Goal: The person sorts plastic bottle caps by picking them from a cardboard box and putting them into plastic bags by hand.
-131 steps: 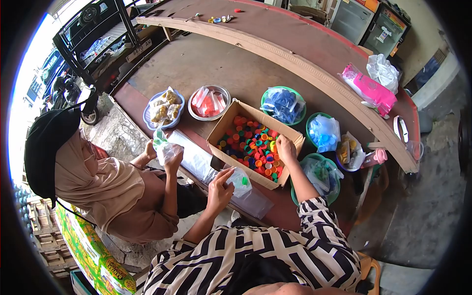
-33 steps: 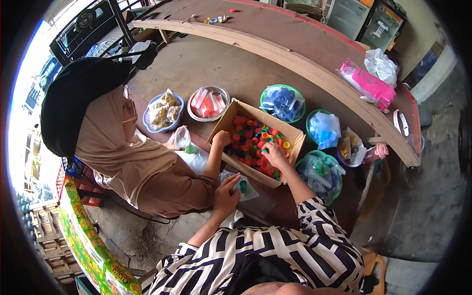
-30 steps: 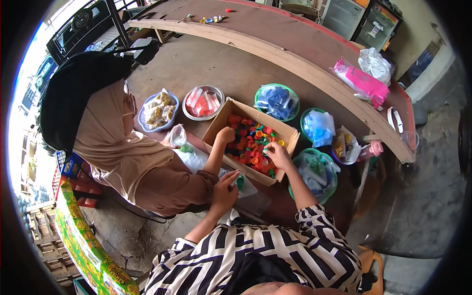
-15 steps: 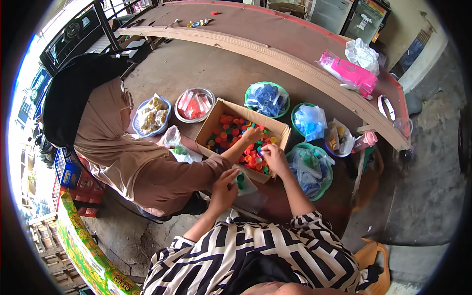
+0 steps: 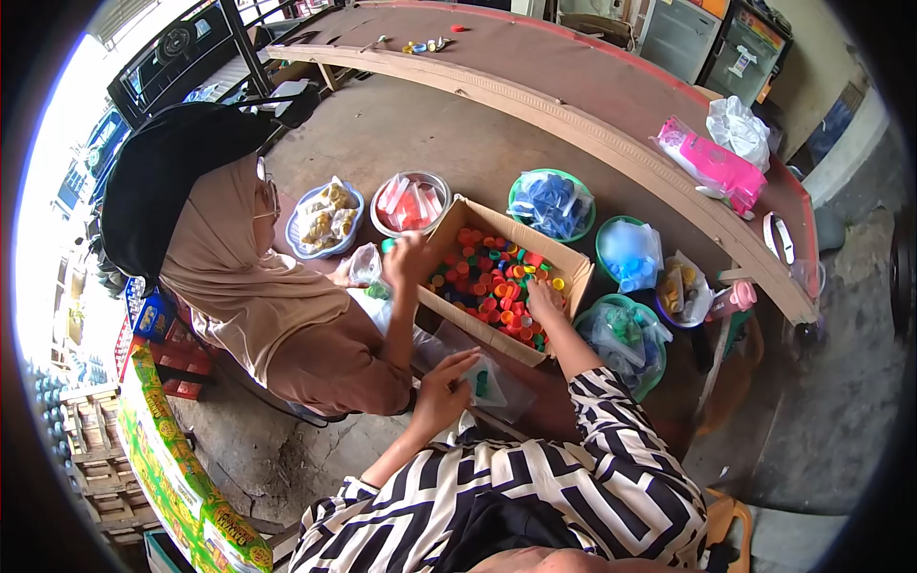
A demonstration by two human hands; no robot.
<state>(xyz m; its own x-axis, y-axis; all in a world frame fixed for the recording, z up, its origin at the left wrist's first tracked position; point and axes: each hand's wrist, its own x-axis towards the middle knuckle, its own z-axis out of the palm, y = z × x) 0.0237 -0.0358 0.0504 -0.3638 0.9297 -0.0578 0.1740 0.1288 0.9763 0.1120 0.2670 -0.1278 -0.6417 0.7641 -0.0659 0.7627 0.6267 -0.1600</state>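
My left hand (image 5: 444,392) is closed on the edge of a clear plastic bag (image 5: 511,396), with green bottle caps (image 5: 483,384) inside it. My right hand (image 5: 545,300) reaches over the near right part of a cardboard box (image 5: 487,336). Its fingers are drawn together down among loose bottle caps (image 5: 492,310), mostly red, with some green, yellow and blue; whatever is between the fingertips is hidden. To the left, a co-worker's hand (image 5: 406,258), blurred, holds a green cap (image 5: 388,245) near a small plastic bag (image 5: 365,265).
Around the box stand basins of bagged caps: brown-yellow (image 5: 327,220), red (image 5: 411,202), dark blue (image 5: 552,205), light blue (image 5: 630,256), yellow-brown (image 5: 684,291) and green (image 5: 621,329). A wooden rail (image 5: 573,119) crosses behind. The co-worker (image 5: 287,315) sits close at left.
My right hand has moved deeper among the caps. The co-worker's hand has left the box, moving left with a green cap. My left hand still holds the bag. The view has shifted slightly.
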